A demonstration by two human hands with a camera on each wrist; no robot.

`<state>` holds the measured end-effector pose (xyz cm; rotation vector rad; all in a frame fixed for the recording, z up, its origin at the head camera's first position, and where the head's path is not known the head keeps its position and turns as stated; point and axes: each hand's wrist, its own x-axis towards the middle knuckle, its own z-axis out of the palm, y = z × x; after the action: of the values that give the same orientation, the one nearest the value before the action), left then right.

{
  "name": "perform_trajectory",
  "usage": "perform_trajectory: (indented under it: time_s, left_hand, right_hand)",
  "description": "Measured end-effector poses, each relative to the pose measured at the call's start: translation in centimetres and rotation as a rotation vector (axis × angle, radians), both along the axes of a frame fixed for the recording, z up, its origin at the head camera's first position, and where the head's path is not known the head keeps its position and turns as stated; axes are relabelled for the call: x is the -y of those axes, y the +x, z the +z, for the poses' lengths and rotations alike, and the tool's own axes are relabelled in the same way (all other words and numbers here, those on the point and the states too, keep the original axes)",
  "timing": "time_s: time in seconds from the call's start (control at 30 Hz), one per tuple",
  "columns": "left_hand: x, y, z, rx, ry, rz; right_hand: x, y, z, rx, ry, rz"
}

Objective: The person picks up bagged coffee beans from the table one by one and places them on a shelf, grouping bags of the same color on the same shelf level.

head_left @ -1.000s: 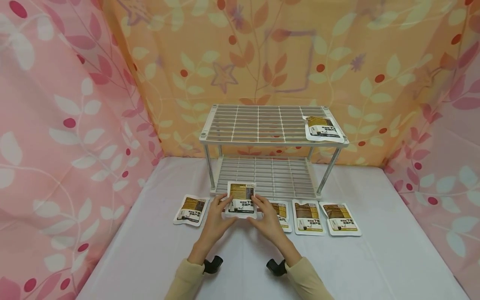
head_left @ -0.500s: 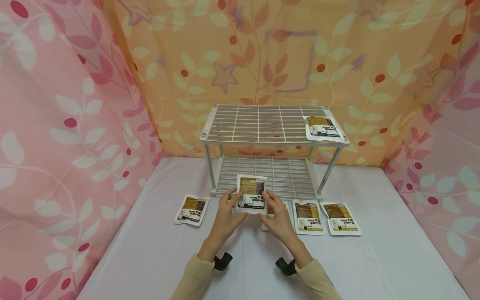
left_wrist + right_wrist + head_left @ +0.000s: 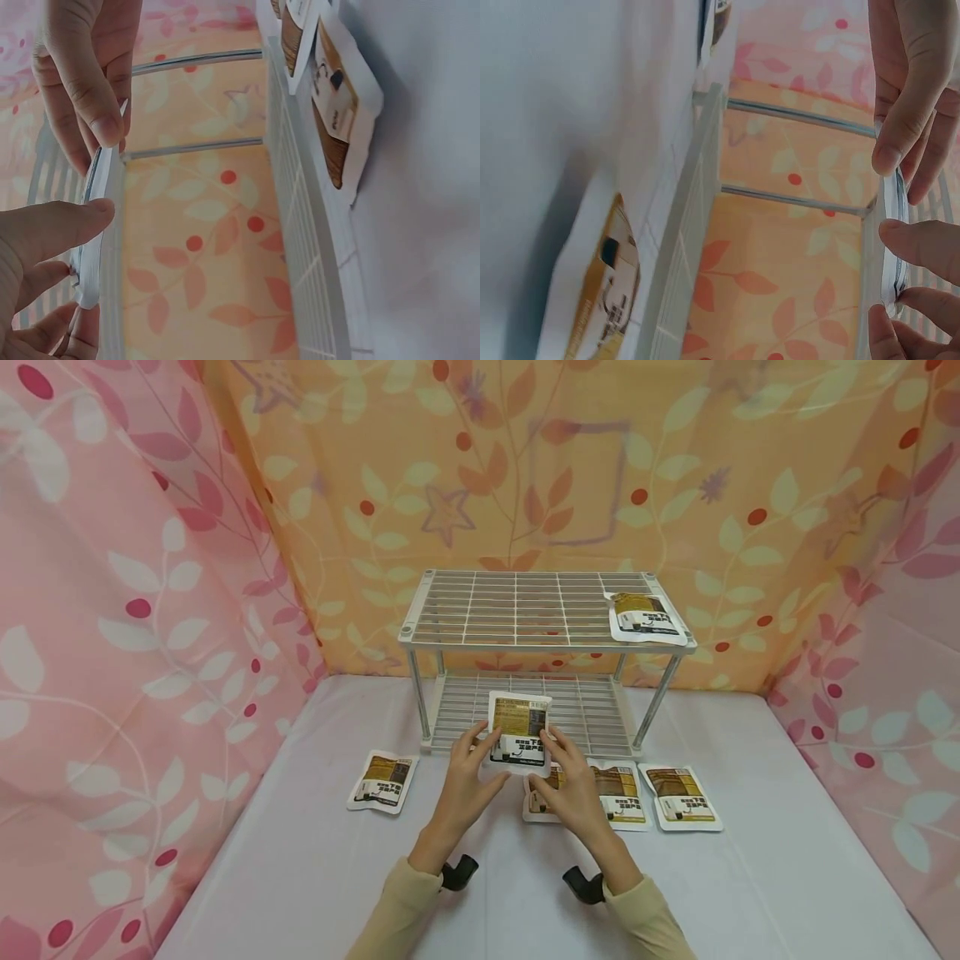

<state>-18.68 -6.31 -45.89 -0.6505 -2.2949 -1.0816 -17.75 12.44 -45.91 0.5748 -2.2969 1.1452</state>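
A flat white, brown-and-gold printed pouch is raised in front of the rack, printed face toward the head camera. My left hand pinches its left edge between thumb and fingers; my right hand does likewise at the right edge. Seen edge-on in the left wrist view, the pouch is thin, with thumbs on its near side. The right wrist view shows both hands on the same pouch. Behind the right hand, another pouch and its neighbour lie partly covered.
A two-tier white wire rack stands behind the hands, with one pouch at its top right corner. On the white-covered table lie a pouch to the left and another pouch at the far right. Patterned cloth walls surround the table.
Both hands have moved right and a little forward with the pouch, which now overlaps the lower tier in the head view. The other pouches have stayed put.
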Motion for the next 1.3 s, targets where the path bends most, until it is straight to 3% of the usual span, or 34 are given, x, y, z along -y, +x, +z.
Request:
perform_trajectory:
  time_s: [0.3,0.8,1.3]
  left_hand:
    - [-1.1,-0.5,1.6,-0.092,-0.003,-0.016]
    - [-2.6,-1.1,4.0,-0.218,0.006,-0.005]
    - [-3.1,-1.9,6.8,-0.314,0.019,0.009]
  right_hand:
    - [-1.0,-0.2,1.7,-0.141,-0.018,-0.005]
    - [-2.1,-1.0,3.7,-0.299,-0.032,-0.010]
    - [-2.5,-1.9,6.8,-0.371,-0.015,-0.010]
